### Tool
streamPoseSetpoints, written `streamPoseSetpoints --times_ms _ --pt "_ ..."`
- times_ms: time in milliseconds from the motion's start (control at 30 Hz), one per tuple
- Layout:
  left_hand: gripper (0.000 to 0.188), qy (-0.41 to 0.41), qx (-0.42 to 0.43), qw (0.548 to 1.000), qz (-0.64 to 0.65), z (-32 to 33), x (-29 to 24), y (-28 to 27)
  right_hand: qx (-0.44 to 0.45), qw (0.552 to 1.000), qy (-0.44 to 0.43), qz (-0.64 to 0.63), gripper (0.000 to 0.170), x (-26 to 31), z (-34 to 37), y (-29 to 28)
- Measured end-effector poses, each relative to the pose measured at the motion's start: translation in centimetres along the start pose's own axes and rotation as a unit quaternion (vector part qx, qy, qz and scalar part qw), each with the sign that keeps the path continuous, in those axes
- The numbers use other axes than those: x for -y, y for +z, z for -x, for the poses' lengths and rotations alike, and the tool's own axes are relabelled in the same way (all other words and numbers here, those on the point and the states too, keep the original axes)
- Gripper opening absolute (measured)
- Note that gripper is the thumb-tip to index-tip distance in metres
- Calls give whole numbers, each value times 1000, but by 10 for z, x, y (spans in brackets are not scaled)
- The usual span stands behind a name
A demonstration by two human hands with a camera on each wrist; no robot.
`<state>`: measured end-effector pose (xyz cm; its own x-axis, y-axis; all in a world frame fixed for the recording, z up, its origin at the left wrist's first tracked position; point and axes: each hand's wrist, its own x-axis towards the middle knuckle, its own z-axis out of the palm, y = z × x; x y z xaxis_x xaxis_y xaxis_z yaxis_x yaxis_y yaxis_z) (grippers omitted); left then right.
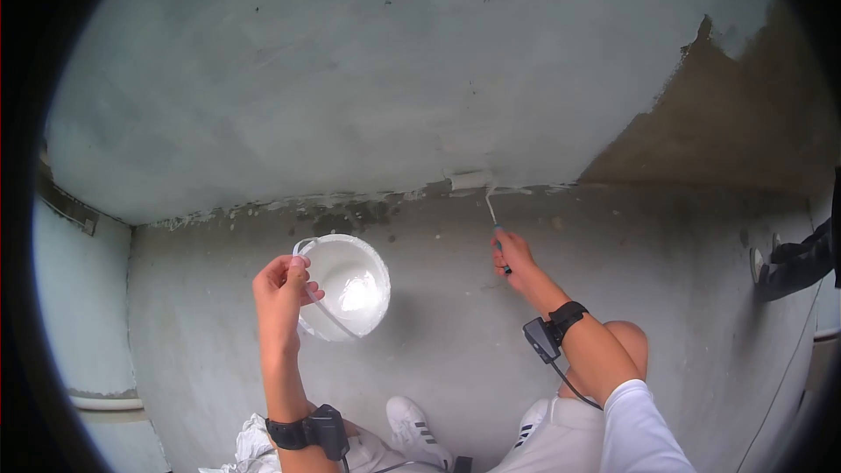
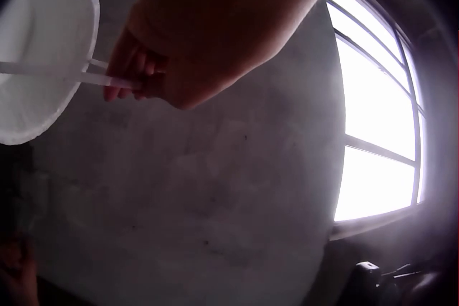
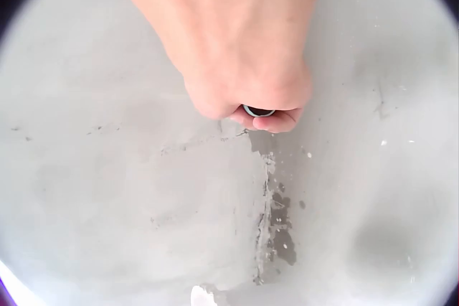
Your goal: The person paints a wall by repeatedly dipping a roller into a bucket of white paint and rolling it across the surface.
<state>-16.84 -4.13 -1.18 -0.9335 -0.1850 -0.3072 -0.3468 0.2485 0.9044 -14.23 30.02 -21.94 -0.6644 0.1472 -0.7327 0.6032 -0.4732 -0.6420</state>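
Grey floor [image 1: 438, 315] with thin cable [image 1: 781, 387] trailing along right side, second person's dark-trousered leg [image 1: 795, 270] near right edge, barred window [image 2: 376, 116] glaring white in left wrist view.

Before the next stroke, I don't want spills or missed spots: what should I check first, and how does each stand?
Roller secure: ok, the right hand grips its handle.
Bucket held: ok, the left hand holds its strap.
Paint in the bucket: ok, shiny white inside.
Bucket resting on the floor: cannot tell.
Wall covered: not ok, a dark brown patch shows.
Bystander clear: ok, legs at far right, apart from the roller.
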Motion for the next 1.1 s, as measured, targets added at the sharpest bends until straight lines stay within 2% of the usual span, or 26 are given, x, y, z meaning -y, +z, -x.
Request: streamPoseSetpoints --times_ms 167,267,367,467,567,667,767,900,1100 --pt "24 -8 -7 1000 -1 9 3 -6 -19 999 33 -30 25 -6 -30 1" --pt "23 -4 -3 1000 9 11 6 -8 -14 1000 -11 8 25 -19 -42 -1" --pt "23 -1 8 1000 29 12 2 -8 -36 998 -52 0 25 -27 -15 25" --pt "23 -11 26 999 22 8 1 -8 -29 999 -19 -23 29 -20 -29 15" --pt "23 -24 39 999 15 0 3 -11 -52 997 -52 22 27 -24 -38 21" --pt "23 -35 44 998 1 -13 -5 -9 -47 998 -33 15 28 -18 -35 39" --pt "23 -37 44 998 -1 -15 -15 0 -30 999 -14 15 28 -13 -60 14" --pt "22 -21 24 999 15 -5 -5 -3 -35 997 -62 32 28 -6 -31 42" --pt "22 27 31 997 67 5 13 -8 11 993 -120 -15 32 44 93 92"
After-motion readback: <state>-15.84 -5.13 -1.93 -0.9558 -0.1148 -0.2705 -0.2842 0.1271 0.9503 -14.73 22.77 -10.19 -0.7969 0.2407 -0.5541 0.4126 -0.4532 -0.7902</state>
